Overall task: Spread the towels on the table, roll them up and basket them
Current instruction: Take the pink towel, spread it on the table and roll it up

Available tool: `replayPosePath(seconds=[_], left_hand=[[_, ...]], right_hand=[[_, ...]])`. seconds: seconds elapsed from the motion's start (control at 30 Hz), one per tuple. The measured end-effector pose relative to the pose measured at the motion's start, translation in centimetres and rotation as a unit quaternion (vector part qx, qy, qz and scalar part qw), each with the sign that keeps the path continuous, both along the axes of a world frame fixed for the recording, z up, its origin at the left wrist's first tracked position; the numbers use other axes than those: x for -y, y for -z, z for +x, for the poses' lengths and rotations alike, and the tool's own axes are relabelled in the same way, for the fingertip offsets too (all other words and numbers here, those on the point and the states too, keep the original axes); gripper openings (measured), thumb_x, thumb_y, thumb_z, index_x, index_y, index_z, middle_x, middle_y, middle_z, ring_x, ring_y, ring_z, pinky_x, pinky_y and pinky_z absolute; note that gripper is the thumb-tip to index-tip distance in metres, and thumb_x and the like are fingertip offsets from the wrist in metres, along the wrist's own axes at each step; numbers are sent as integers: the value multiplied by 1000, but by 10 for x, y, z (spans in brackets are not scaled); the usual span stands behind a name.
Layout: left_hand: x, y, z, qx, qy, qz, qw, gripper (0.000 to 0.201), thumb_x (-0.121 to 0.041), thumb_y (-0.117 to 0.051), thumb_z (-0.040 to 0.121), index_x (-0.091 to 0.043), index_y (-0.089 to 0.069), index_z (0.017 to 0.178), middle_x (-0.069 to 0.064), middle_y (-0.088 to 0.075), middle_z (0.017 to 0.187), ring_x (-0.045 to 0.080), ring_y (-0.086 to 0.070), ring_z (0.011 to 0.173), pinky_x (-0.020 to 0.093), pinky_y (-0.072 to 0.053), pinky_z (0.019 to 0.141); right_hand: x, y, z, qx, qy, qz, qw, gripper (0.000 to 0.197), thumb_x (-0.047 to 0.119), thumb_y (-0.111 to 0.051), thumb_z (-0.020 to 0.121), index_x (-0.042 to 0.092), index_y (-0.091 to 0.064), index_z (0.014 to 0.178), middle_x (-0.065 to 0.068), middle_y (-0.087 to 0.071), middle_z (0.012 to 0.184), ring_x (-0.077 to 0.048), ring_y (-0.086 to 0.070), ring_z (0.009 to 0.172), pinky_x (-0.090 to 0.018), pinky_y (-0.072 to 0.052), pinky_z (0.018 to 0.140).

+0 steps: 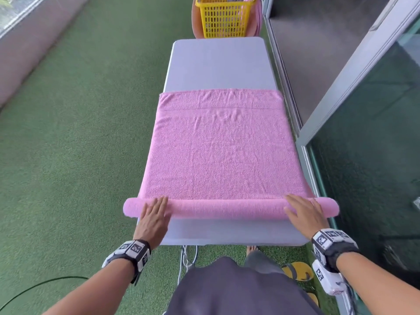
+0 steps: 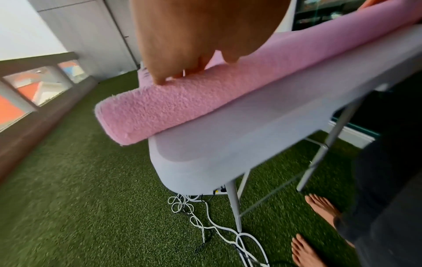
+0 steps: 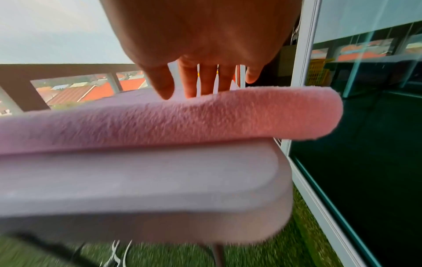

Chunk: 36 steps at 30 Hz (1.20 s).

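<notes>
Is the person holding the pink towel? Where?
Not gripping it. Both flat hands, left hand and right hand, press on top of the towel roll near its two ends.

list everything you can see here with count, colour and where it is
towel: 1, pink, spread on the table, near end rolled into a tube that overhangs both sides
table: 1, pale grey, in the middle, running away from the person
basket: 1, yellow, beyond the table's far end
turf: green, covers the floor
cables: several, white, on the turf under the near end of the table
slippers: yellow, on the turf by the person's feet; count unclear
glass door: 1, dark, along the right
wrist cameras: 2, black and white, one on each wrist
feet: 2, bare, on the turf
left hand: flat on the roll's left end
right hand: flat on the roll's right end
</notes>
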<state>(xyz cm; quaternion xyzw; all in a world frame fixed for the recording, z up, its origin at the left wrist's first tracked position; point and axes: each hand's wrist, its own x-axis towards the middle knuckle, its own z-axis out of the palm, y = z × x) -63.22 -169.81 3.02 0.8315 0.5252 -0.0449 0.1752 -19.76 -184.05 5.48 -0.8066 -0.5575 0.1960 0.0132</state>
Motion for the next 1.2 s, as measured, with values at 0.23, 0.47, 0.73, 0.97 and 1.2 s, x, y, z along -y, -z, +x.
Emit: replayPosePath(seconds=[0.23,0.47,0.73,0.97,1.2], left_hand=[[14,1,6,-75,29,13,997,45,-24,-78,69,-16,-63,110,3,-67,109,25,-62,105,49,-38,103],[-25,-13,25,-73,-2,-14,997,55,-32,-17,103,-11,3,150,2,7,154,22,2,146,42,11,115],[2,-8,16,-98,44,20,994,55,-33,-54,93,-21,-37,143,-3,-41,148,16,-33,138,38,1,115],[-27,-10,34,-42,-2,8,999,59,-33,-29,102,-10,-6,152,6,-3,158,23,-3,147,45,6,116],[-3,-3,14,-44,59,21,997,38,-27,-79,70,-17,-66,104,-1,-69,102,20,-64,97,41,-41,99]], right_hand=[[24,17,-22,47,-20,-74,996,57,30,-69,79,37,-44,130,17,-50,134,-7,-42,127,-39,-17,117],[-23,-2,-4,25,5,-30,999,49,39,-37,99,29,-32,146,10,-30,154,-12,-26,141,-45,-6,117],[12,17,-15,61,-34,-73,995,57,38,-66,81,38,-44,134,16,-51,134,-10,-43,126,-39,-16,116],[-36,-4,-5,40,-13,-22,999,49,22,-41,95,28,-37,143,9,-35,151,-12,-28,140,-42,-12,119],[-9,7,-17,42,-53,-100,993,55,38,-63,81,35,-45,133,16,-51,135,-8,-45,124,-35,-24,113]])
